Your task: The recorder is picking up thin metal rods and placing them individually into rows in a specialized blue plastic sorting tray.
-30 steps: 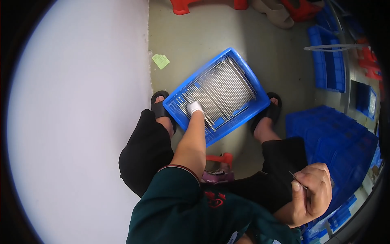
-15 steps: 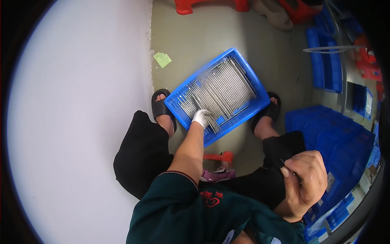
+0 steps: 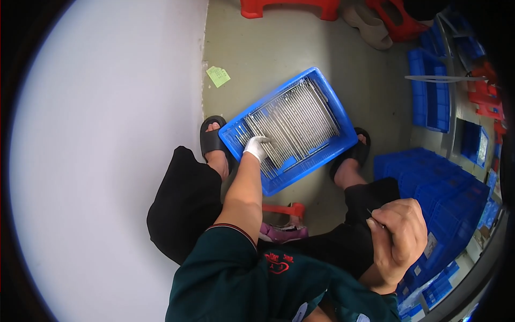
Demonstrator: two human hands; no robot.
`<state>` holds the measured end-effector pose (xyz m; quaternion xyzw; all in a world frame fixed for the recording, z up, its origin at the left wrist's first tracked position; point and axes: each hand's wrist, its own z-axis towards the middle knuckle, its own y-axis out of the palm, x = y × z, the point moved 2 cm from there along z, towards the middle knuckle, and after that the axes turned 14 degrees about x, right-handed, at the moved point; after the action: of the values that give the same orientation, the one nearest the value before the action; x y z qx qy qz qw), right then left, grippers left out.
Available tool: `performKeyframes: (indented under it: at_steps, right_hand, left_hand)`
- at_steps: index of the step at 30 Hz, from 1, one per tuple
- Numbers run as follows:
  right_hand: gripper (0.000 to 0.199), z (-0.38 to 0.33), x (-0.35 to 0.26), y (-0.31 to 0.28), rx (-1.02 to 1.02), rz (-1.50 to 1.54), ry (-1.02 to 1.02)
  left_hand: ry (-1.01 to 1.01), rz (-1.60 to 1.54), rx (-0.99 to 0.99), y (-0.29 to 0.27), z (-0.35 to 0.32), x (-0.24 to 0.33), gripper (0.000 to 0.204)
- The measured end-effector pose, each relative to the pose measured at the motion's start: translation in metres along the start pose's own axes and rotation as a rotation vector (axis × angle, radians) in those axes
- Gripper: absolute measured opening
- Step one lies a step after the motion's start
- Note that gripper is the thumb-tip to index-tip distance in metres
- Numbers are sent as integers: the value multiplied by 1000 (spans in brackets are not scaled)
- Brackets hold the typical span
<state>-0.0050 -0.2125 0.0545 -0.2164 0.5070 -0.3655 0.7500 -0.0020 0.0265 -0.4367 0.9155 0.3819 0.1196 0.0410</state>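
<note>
A blue plastic crate [image 3: 336, 102] sits on the floor between my feet, holding rows of thin silvery metal rods [image 3: 306, 114]. My left hand [image 3: 256, 148], in a white glove, reaches into its near left part. Its fingers are closed on a few of the rods, which lie slantwise over others; the fingertips are partly hidden. My bare right hand [image 3: 399, 231] is raised at the lower right, well apart from the crate. Thumb and forefinger pinch a thin, dark, needle-like piece [image 3: 369, 212], too small to name.
A white wall [image 3: 118, 134] runs along the left. A yellow-green paper [image 3: 218, 76] lies by its foot. Red stools [image 3: 289, 6] and a beige shoe [image 3: 367, 27] are at the far side. Stacked blue crates [image 3: 429, 182] stand on the right, near a blue bin [image 3: 429, 91].
My left hand has moved slightly left and farther into the crate, and the rods in it lie lower among the others. My right hand keeps its pinch, almost still.
</note>
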Motion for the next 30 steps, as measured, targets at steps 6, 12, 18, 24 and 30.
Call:
performKeyframes:
  at_steps: [6, 12, 18, 24, 30]
  right_hand:
    - [21, 5, 2, 1, 3, -11, -49]
    - [16, 6, 1, 0, 92, 48, -90]
    - [10, 4, 11, -7, 229, 90, -7]
    - [6, 4, 18, 1, 266, 347, 284]
    - [8, 9, 20, 6, 251, 467, 375]
  left_hand:
    - [-206, -6, -282, 33, -53, -6, 26]
    - [-95, -70, -963, 107, -164, 22, 61]
    - [-9, -49, -1085, 159, -276, 39, 64]
    - [49, -103, -1066, 162, -339, 41, 59]
    - [51, -71, -994, 155, -393, 50, 51]
